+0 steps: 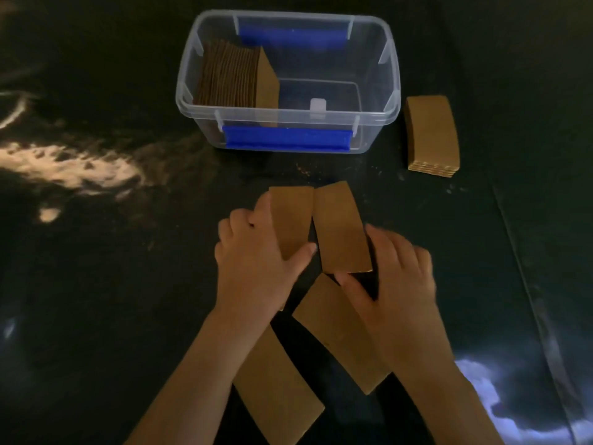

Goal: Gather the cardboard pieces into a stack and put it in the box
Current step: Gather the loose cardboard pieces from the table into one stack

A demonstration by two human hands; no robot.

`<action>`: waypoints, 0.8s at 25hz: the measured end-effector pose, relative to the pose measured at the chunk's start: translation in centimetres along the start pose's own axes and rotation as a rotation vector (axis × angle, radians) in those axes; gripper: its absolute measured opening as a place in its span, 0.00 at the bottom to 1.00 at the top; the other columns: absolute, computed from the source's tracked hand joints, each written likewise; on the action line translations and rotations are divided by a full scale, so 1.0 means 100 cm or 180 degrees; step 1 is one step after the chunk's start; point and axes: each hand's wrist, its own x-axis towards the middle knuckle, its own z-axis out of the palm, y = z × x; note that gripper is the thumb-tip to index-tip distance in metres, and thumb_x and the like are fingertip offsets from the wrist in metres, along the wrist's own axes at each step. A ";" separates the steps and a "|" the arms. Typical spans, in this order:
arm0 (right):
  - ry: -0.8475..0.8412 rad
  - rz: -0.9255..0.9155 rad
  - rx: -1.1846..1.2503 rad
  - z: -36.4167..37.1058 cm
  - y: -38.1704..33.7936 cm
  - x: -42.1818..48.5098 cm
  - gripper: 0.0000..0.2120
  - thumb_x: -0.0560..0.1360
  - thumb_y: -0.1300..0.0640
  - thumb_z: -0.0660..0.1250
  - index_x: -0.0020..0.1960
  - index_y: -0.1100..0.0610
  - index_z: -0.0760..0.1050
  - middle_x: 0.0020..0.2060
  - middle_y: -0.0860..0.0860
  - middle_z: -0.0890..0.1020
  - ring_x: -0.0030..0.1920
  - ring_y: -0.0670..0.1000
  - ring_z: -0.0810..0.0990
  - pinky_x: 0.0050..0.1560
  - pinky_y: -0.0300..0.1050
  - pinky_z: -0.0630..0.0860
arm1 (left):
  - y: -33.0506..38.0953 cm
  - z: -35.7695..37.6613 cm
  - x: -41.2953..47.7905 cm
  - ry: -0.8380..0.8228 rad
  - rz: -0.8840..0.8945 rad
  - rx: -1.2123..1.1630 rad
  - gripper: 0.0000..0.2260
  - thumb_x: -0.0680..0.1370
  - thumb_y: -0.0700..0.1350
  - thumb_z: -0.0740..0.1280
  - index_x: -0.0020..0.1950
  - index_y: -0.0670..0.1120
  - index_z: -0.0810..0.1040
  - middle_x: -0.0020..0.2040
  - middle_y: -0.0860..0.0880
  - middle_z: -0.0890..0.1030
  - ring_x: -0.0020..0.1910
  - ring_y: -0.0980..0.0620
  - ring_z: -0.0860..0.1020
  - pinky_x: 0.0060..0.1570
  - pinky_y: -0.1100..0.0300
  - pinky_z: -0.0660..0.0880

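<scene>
Several brown cardboard pieces lie on the dark table in front of me. My left hand [256, 252] grips one piece [293, 216] by its near end, thumb on top. Beside it my right hand [394, 271] pinches the near right corner of a second piece [340, 226]. A third piece [340, 332] lies partly under my right hand and wrist. A fourth [276, 390] lies under my left forearm. The clear plastic box [390, 75] with blue handles stands farther back. A row of cardboard pieces [234, 78] stands on edge against its left wall.
A flat stack of cardboard pieces [431, 136] lies on the table just right of the box. The table is dark and glossy, with bright reflections at the left [70, 162] and near right. Small crumbs of cardboard dot the surface in front of the box.
</scene>
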 end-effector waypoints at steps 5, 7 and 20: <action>-0.1226 0.0729 -0.1281 -0.001 -0.001 -0.040 0.40 0.63 0.30 0.61 0.68 0.46 0.49 0.65 0.48 0.62 0.65 0.51 0.62 0.63 0.49 0.60 | -0.031 -0.024 -0.052 -0.0020 0.0042 0.0259 0.36 0.64 0.68 0.59 0.68 0.54 0.56 0.63 0.49 0.65 0.60 0.52 0.61 0.53 0.54 0.64; -0.1431 0.0710 -0.1165 -0.003 -0.007 -0.039 0.33 0.67 0.35 0.63 0.65 0.45 0.55 0.60 0.47 0.64 0.63 0.49 0.64 0.62 0.47 0.60 | -0.047 -0.031 -0.079 -0.0855 -0.0150 0.0608 0.41 0.62 0.71 0.58 0.68 0.56 0.49 0.65 0.51 0.61 0.62 0.53 0.61 0.57 0.56 0.65; 0.0098 0.0594 -0.0300 -0.023 0.003 0.035 0.23 0.73 0.44 0.59 0.65 0.52 0.65 0.60 0.54 0.72 0.61 0.56 0.66 0.60 0.56 0.63 | -0.025 -0.052 -0.018 -0.0726 -0.0034 -0.0903 0.05 0.68 0.53 0.66 0.40 0.59 0.70 0.41 0.56 0.75 0.42 0.65 0.73 0.34 0.67 0.65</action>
